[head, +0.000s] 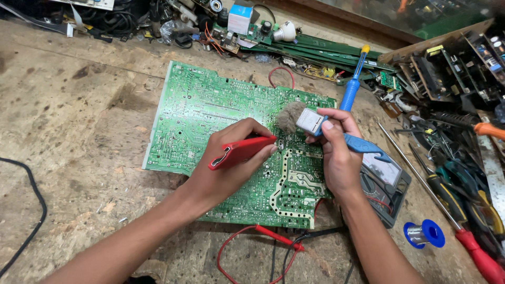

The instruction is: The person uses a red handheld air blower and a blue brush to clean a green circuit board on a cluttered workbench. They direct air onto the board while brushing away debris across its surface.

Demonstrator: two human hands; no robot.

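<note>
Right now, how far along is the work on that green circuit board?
Done: the green circuit board lies solder side up, its left part clean-looking. In hand: the left hand presses a red-handled tool to it; the right hand holds a blue-handled brush with bristles on the board. Left: the solder spool and soldering iron lie unused.

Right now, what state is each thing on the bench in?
Circuit board: flat, solder side up.
Left hand: gripping red tool, tip on board.
Right hand: holding blue-handled brush, bristles on board.
Soldering iron: lying unheld.
Solder spool: lying on bench.
Multimeter: partly hidden by right hand.
</note>
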